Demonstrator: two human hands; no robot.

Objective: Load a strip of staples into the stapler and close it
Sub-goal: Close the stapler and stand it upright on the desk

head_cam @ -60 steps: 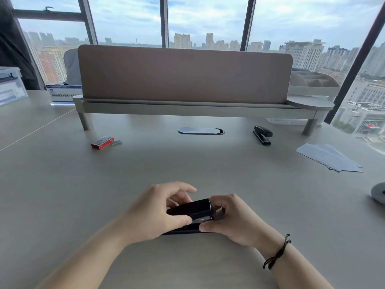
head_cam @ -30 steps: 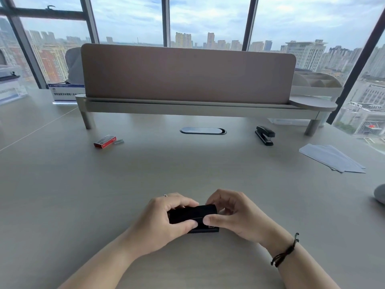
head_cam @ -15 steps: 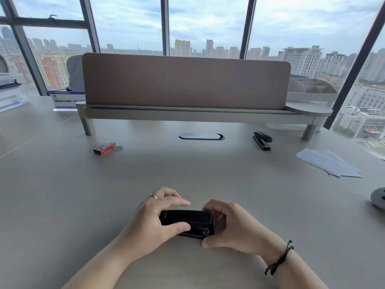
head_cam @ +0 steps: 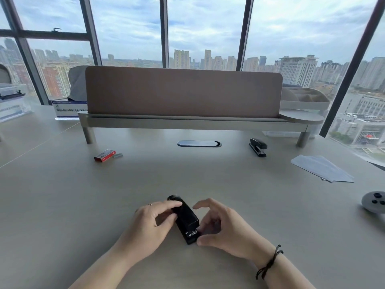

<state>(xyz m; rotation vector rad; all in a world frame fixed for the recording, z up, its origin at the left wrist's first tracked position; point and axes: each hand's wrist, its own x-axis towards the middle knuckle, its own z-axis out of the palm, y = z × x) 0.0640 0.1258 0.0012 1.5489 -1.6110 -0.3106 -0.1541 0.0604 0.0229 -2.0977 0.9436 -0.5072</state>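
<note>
Stapler (head_cam: 184,217): a small black one lies flat on the grey desk (head_cam: 62,195), near the person, angled so one end points far and left and the other near and right. Its top looks lowered onto the base, so it is probably shut, with a glint of metal at the near end.

The left hand (head_cam: 150,224) is on the stapler's left side. Its fingers are loosely curled, with the forefinger resting across the top and the thumb against the side, most likely to steady it. It is a light pinch, not a full grip.

The right hand (head_cam: 220,230) is cupped on the right side, half open. Its thumb lies on the desk just beside the stapler's near end; whether it touches cannot be told. Its fingers arch above without contact, and it holds nothing.

Far to the left sits a red staple box (head_cam: 104,155) with a loose strip of staples (head_cam: 118,155) just beside it, both well apart from the hands. A second stapler (head_cam: 258,147) rests far to the right, and some papers (head_cam: 320,167) lie further right.
</note>
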